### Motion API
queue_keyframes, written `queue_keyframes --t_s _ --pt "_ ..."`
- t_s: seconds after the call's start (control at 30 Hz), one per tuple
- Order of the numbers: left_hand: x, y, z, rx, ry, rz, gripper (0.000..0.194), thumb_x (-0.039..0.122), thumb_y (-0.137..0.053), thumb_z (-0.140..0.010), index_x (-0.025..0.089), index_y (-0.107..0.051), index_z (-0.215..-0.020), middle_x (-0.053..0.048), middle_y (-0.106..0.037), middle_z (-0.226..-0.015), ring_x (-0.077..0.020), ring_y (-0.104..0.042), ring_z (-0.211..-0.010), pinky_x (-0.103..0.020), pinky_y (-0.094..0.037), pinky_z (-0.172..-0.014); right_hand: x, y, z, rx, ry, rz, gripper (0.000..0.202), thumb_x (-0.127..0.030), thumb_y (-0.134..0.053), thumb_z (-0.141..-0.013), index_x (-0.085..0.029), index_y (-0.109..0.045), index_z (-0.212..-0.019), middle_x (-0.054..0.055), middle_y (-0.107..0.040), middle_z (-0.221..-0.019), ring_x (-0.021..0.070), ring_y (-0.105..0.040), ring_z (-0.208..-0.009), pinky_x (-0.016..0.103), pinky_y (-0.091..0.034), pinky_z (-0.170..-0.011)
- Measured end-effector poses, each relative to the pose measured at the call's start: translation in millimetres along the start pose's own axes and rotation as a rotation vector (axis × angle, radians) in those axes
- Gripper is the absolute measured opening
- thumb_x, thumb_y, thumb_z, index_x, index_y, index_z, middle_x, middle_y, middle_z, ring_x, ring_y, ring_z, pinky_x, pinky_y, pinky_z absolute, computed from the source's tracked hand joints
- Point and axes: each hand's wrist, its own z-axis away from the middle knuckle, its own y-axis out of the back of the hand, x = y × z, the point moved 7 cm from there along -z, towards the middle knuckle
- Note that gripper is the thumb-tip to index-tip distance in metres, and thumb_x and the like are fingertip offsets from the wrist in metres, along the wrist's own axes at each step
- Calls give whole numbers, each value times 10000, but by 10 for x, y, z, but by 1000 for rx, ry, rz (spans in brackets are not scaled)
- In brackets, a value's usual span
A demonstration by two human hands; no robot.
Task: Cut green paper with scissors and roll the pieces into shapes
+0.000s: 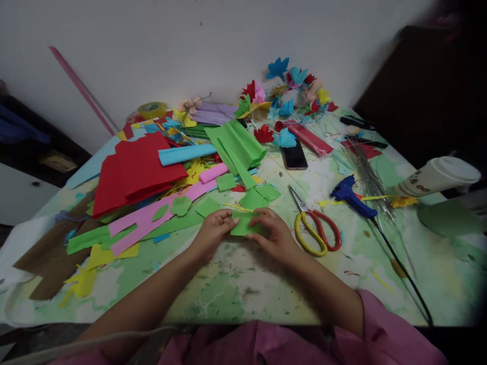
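A small green paper piece (242, 225) is held up between my two hands near the middle of the table. My left hand (216, 230) pinches its left edge between thumb and fingers. On the right side, my right hand (272, 233) has its thumb and fingers curved around the paper's edge. Just behind the hands lie more green paper squares (262, 194) and a thin yellow strip. To the right of my right hand rest scissors (315, 228) with one yellow and one red handle, their blades pointing away.
Red paper (140, 167), pink strips (144, 223) and scraps cover the left side. A phone (294, 156) and paper flowers (281, 101) lie behind. At right are a blue glue gun (353, 197), wires (367, 177) and a lidded cup (437, 175).
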Motion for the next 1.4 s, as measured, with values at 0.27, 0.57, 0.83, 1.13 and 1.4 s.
queue_keyframes --t_s 0.27,0.57,0.83,1.13,1.4 --pt "-4 -17 28 -8 33 32 144 217 -710 -681 157 -656 -800 -16 -683 -762 -113 -611 -663 -227 -482 -670 -94 -27 -7 -111 68 54 427 -316 -729 -664 -186 -569 -1038 112 -555 -1113 252 -494 -1081 406 -403 -929" --pt "-13 -27 62 16 94 -33 206 250 -733 -660 134 -639 -802 -14 -684 -715 -113 -636 -617 -221 -519 -633 -47 84 -32 67 5 -33 86 -240 -616 -796 -177 -646 -747 44 -626 -747 166 -560 -751 295 -441 -706" --pt "-4 -90 77 -59 64 -114 239 316 -692 -716 119 -635 -840 -42 -694 -751 -129 -658 -651 -224 -533 -658 48 68 -18 114 -128 -51 127 -235 -635 -773 -162 -624 -671 14 -586 -646 142 -542 -667 247 -412 -622" --pt "-31 -64 86 -69 47 -107 246 331 -674 -734 118 -647 -852 -50 -695 -731 -151 -670 -674 -234 -540 -667 118 30 8 82 -256 -36 177 -294 -587 -794 -151 -635 -701 9 -581 -628 133 -510 -615 240 -369 -580" --pt "-22 -79 94 -113 -12 -105 373 473 -570 -801 117 -628 -899 -71 -695 -774 -164 -666 -704 -258 -543 -654 120 33 6 84 -261 -20 177 -280 -586 -788 -152 -617 -670 1 -552 -599 124 -484 -594 233 -344 -556"
